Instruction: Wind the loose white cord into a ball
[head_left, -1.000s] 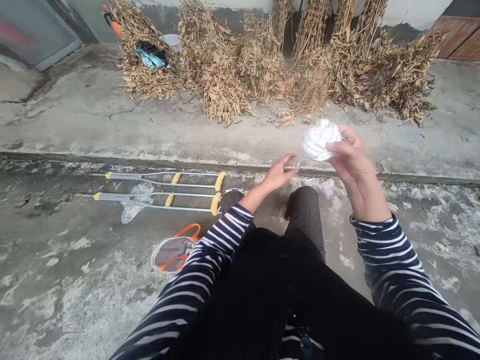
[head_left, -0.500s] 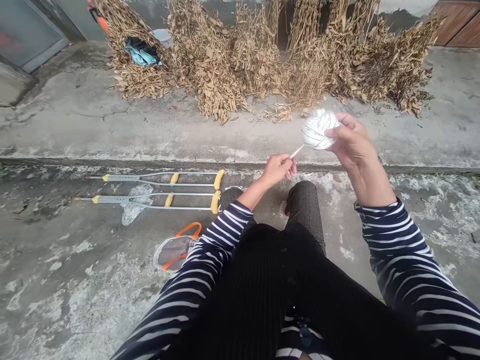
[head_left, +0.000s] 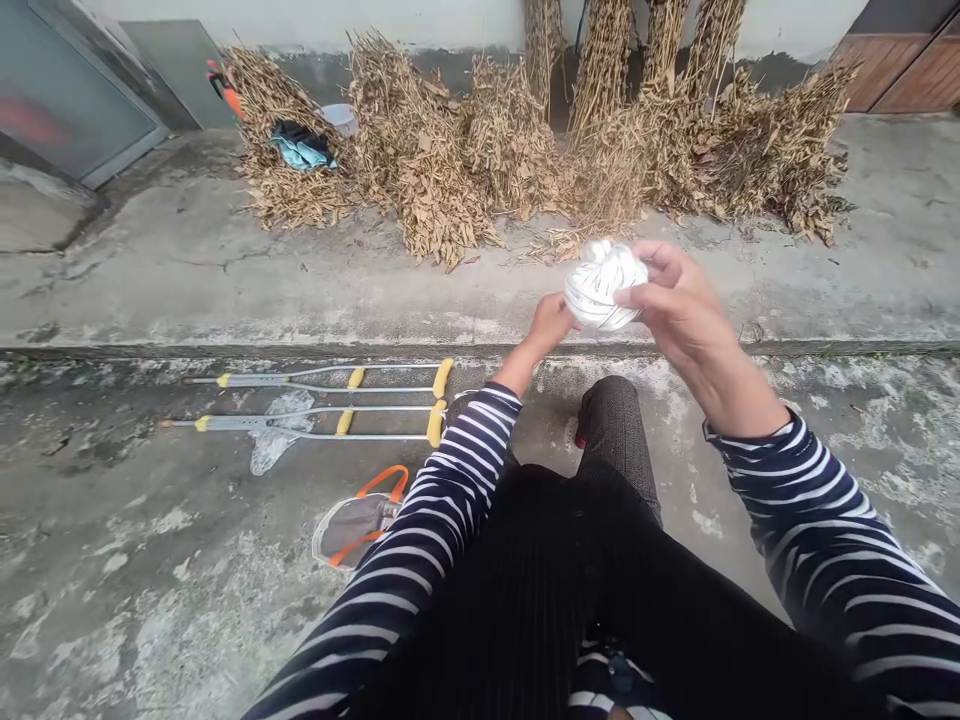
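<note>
In the head view, holding a ball of white cord [head_left: 604,288] up in the right hand [head_left: 679,310], gripped firmly between thumb and bent fingers at its right side, ahead of the right knee [head_left: 613,425]. Find the left hand [head_left: 551,322] at the ball's lower left, with fingertips partly hidden behind; cannot tell how far closed, nor on what. Note, on the ground to the left, a pair of crutches [head_left: 240,423], a clear plastic bag [head_left: 266,452] and an orange-handled bag [head_left: 349,530]; beyond, on the concrete step [head_left: 225,290], see dried stalks [head_left: 442,190]
</note>
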